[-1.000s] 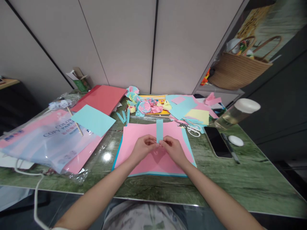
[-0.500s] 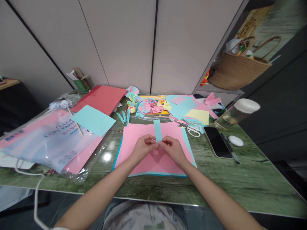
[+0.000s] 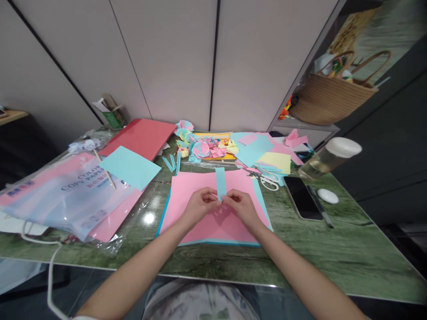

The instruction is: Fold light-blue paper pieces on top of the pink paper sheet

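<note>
A light-blue paper strip point(image 3: 220, 181) stands upright between my hands, its lower end pinched by the fingertips. My left hand point(image 3: 201, 205) is closed on the strip's lower left side, thumb and fingers together. From the right, my right hand point(image 3: 240, 205) pinches the same end. Both hands are over a stack of pink sheets point(image 3: 187, 186), with blue sheets showing at its edges. Where the fingertips meet, the strip's bottom edge is partly hidden.
Crumpled paper flowers point(image 3: 201, 150), cut paper scraps point(image 3: 253, 149) and white-handled scissors point(image 3: 269, 181) lie behind the stack. To the right are a phone point(image 3: 303, 198), a pen point(image 3: 320, 206), a white mouse point(image 3: 328, 196) and a bottle point(image 3: 322, 162). A copy-paper bag point(image 3: 73, 191) lies left.
The strip has shifted very slightly to the right and stands a little straighter. Both hands keep almost the same place, still pinching its lower end.
</note>
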A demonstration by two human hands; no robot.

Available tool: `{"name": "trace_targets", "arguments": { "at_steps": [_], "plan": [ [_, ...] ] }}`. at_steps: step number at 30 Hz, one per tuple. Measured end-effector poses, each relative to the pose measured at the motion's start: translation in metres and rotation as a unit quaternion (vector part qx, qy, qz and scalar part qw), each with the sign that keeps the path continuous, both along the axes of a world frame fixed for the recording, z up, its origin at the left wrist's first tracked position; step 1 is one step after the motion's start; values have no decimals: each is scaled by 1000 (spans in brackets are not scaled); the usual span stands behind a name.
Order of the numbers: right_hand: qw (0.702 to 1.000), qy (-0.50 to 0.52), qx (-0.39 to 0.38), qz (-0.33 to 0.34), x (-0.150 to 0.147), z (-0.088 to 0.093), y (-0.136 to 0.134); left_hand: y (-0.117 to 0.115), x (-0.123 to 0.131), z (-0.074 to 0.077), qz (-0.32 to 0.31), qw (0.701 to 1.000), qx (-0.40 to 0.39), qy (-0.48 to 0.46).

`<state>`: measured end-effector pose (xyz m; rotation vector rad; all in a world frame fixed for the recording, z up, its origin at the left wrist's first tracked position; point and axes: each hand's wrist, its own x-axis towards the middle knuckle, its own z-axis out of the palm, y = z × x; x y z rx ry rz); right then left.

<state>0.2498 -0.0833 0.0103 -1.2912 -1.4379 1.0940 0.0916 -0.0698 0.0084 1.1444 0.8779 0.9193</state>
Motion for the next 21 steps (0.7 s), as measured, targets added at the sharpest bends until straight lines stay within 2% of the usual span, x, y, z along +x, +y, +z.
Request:
{"name": "trace_targets", "arguments": {
  "at_steps": [9, 16, 21],
  "plan": [
    [1000, 11, 2, 11, 0, 3, 0, 1, 0, 0, -5, 1000, -8, -9],
    [1000, 3, 16, -13, 3, 2, 1, -1, 0, 8, -1, 999, -32, -10],
    [1000, -3, 18, -23, 3, 2, 2, -1, -1, 7, -2, 999, -37, 5]
  ]
}}
